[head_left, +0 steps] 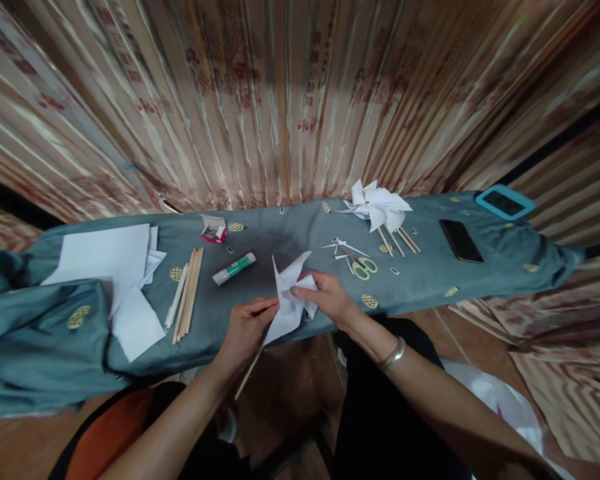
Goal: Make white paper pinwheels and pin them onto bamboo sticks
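A white paper pinwheel (pixel 286 308) is between my two hands, over the near edge of the cloth-covered table. My left hand (pixel 246 328) is closed at its left side, where a thin wooden stick (pixel 248 375) slants down below the fingers. On the other side, my right hand (pixel 330 299) pinches the paper, with the thumb close to the pinwheel's centre. How the stick meets the paper is hidden. A glue stick (pixel 234 269) with a green label lies to the left. Green-handled scissors (pixel 364 268) rest among paper scraps (pixel 337 248) to the right.
Several finished pinwheels (pixel 380 205) lie at the back right, near a black phone (pixel 461 241) and a blue-framed device (pixel 506 203). Leftward are a small red box (pixel 214 230), wooden sticks (pixel 190 293), a white candle-like rod (pixel 177 295) and paper sheets (pixel 103 253). A curtain (pixel 280 100) hangs behind.
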`<state>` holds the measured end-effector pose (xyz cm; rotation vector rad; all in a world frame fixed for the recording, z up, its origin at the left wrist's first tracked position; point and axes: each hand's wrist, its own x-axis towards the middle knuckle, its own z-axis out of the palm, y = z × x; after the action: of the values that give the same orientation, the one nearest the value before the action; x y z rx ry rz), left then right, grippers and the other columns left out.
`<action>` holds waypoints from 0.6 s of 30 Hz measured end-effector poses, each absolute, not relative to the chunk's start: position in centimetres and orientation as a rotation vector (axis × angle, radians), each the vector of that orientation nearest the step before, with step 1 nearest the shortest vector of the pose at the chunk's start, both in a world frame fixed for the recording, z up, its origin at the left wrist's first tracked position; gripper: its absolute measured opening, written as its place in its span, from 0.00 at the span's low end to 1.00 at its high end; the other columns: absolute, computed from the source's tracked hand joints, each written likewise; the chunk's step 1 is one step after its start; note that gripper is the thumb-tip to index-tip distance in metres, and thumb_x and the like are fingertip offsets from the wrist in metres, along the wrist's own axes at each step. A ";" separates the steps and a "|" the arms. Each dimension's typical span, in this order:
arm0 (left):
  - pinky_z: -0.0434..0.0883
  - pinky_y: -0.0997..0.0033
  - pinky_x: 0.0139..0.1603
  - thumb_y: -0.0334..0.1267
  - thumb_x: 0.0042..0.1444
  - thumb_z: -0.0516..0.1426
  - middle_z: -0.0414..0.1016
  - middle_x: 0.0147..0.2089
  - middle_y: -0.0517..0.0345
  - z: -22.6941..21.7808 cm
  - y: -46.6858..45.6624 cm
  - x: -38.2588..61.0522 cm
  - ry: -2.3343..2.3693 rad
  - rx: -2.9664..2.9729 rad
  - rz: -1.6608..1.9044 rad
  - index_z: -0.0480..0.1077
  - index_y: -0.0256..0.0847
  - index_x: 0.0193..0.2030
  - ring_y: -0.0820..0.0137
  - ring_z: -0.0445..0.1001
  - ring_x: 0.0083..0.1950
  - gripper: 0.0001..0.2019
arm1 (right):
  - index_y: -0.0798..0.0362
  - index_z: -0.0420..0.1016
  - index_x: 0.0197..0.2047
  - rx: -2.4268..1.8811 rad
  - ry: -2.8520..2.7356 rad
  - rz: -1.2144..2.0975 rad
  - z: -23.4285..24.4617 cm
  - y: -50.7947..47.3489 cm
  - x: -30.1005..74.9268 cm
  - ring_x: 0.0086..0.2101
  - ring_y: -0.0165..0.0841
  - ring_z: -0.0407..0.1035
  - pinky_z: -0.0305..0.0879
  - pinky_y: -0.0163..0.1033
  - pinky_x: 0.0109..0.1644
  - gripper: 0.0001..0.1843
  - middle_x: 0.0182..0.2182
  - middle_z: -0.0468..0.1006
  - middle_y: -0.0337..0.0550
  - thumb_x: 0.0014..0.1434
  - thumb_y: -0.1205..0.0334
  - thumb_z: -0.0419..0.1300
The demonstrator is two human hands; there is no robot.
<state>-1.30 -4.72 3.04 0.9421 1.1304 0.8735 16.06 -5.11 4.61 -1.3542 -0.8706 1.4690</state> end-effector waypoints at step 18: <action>0.71 0.74 0.28 0.40 0.32 0.72 0.81 0.29 0.53 4.8 -6.8 -2.2 1.048 0.581 0.863 0.79 0.35 0.30 0.70 0.75 0.28 0.16 | 0.56 0.73 0.26 -1.527 -1.119 1.643 7.5 -1.2 14.8 0.22 0.25 0.68 0.63 0.30 0.27 0.09 0.20 0.76 0.35 0.44 0.67 0.70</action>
<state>-2.20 -6.84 4.78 0.5806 1.0485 0.8634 14.83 -1.21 7.53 -1.5274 -1.1186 1.6426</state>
